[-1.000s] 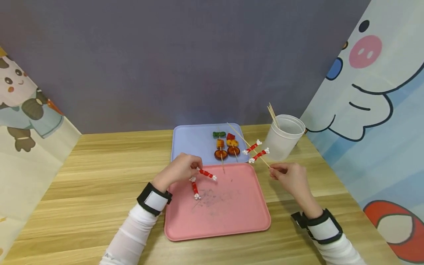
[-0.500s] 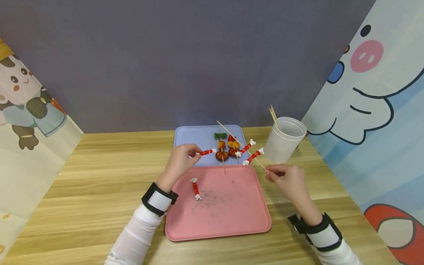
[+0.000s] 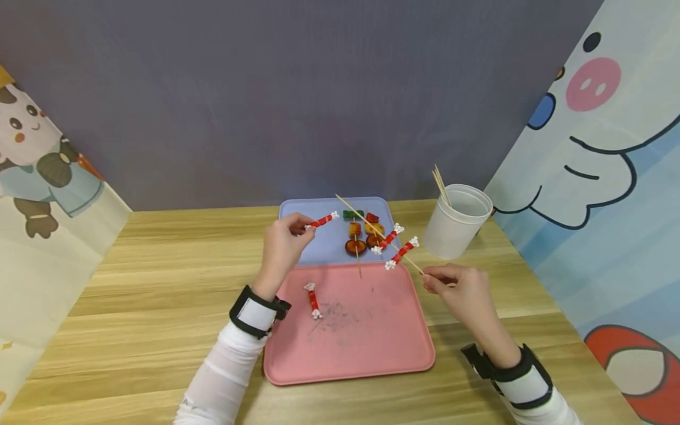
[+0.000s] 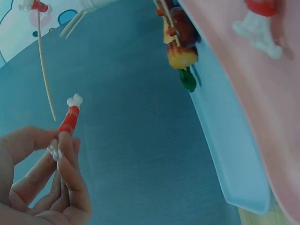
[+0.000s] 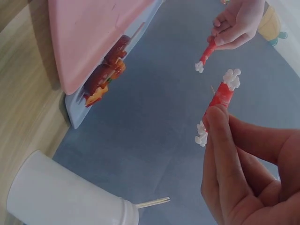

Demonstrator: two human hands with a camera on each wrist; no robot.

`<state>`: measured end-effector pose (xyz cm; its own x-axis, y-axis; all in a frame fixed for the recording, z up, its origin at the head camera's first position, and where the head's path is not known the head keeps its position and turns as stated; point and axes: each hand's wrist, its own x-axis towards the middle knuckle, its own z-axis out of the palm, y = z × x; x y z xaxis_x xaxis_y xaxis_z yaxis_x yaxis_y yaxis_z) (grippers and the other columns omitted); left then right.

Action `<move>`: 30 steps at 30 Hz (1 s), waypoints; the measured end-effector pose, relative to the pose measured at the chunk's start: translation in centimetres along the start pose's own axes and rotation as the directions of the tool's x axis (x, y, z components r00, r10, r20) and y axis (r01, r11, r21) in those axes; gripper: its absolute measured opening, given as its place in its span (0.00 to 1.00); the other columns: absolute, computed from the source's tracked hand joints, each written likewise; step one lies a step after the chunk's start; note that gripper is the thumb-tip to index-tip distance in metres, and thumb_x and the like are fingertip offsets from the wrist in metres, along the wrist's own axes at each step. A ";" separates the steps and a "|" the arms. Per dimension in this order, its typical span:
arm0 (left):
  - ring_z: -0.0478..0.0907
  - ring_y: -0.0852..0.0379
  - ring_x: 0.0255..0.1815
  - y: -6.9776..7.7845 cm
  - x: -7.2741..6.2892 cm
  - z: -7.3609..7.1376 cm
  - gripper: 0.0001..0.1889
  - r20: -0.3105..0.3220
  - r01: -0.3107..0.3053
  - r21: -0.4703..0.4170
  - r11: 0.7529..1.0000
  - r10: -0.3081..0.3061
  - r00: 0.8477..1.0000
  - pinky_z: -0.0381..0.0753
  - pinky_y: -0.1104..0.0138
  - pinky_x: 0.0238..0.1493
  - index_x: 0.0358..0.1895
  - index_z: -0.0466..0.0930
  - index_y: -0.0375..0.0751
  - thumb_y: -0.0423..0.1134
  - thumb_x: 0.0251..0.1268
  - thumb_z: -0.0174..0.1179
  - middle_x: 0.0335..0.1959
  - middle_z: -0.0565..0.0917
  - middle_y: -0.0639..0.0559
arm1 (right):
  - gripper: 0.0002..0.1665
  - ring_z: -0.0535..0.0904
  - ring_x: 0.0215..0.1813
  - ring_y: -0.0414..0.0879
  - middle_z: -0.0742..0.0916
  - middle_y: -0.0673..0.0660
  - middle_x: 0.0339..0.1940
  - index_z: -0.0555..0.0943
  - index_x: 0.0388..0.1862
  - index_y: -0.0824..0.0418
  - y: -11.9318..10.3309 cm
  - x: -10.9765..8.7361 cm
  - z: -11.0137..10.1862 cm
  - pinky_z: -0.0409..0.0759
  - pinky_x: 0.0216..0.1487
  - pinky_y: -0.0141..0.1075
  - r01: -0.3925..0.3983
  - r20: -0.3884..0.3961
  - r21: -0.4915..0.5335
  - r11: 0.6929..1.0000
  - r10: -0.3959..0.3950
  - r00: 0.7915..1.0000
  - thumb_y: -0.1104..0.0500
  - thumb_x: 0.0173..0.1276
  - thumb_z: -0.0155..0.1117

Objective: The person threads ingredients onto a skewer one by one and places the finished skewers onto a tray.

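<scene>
My left hand (image 3: pixel 284 245) pinches a toy meat bone (image 3: pixel 321 222), red in the middle with white knobbly ends, between thumb and fingertips above the blue tray. My right hand (image 3: pixel 462 289) grips the lower end of a bamboo skewer (image 3: pixel 350 208), which slants up to the left. Two similar toy bones are threaded across it, a nearer one (image 3: pixel 402 254) and a farther one (image 3: pixel 388 239). In the left wrist view the bare skewer tip (image 4: pixel 53 115) points toward the held bone (image 4: pixel 70 120), a small gap apart. Another toy bone (image 3: pixel 313 301) lies on the pink tray (image 3: pixel 372 354).
Behind the pink tray, the blue tray (image 3: pixel 313 257) bears two finished toy food skewers; the left one (image 3: pixel 355 247) overhangs the pink tray. A white plastic cup (image 3: pixel 451 236) with several bare sticks (image 3: pixel 440 184) stands at the right. A grey panel (image 3: pixel 319 106) closes the back.
My left hand has lifted a toy bone off the pink tray and raised it up over the blue tray. My right hand has shifted slightly left with the loaded skewer.
</scene>
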<state>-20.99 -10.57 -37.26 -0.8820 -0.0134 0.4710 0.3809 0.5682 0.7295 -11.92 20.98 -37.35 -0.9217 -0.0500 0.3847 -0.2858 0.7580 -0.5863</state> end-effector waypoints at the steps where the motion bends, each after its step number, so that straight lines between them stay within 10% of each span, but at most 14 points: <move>1: 0.82 0.55 0.27 0.0 0.1 0.0 0.05 -0.017 0.004 -0.011 1.000 -0.004 1.000 0.79 0.65 0.30 0.35 0.86 0.40 0.33 0.55 0.64 0.27 0.86 0.47 | 0.05 0.85 0.25 0.41 0.89 0.54 0.25 0.88 0.33 0.62 -0.1 -0.1 0.0 0.77 0.25 0.21 0.002 0.000 0.002 1.000 -0.002 1.000 0.66 0.56 0.71; 30: 0.82 0.56 0.27 2.0 1.8 0.4 0.04 -0.217 -0.019 -0.182 0.983 -0.021 0.976 0.78 0.70 0.30 0.34 0.87 0.40 0.33 0.54 0.67 0.28 0.86 0.47 | 0.05 0.85 0.27 0.39 0.89 0.52 0.28 0.88 0.33 0.59 -1.7 -1.1 -0.2 0.80 0.29 0.23 0.013 0.000 0.026 1.000 -0.013 1.000 0.64 0.56 0.72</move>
<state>-21.96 -9.13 -35.18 -0.8087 -0.2034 0.5519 0.4421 0.4088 0.7984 -10.42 19.90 -36.63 -0.9181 -0.0597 0.3918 -0.3040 0.7403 -0.5996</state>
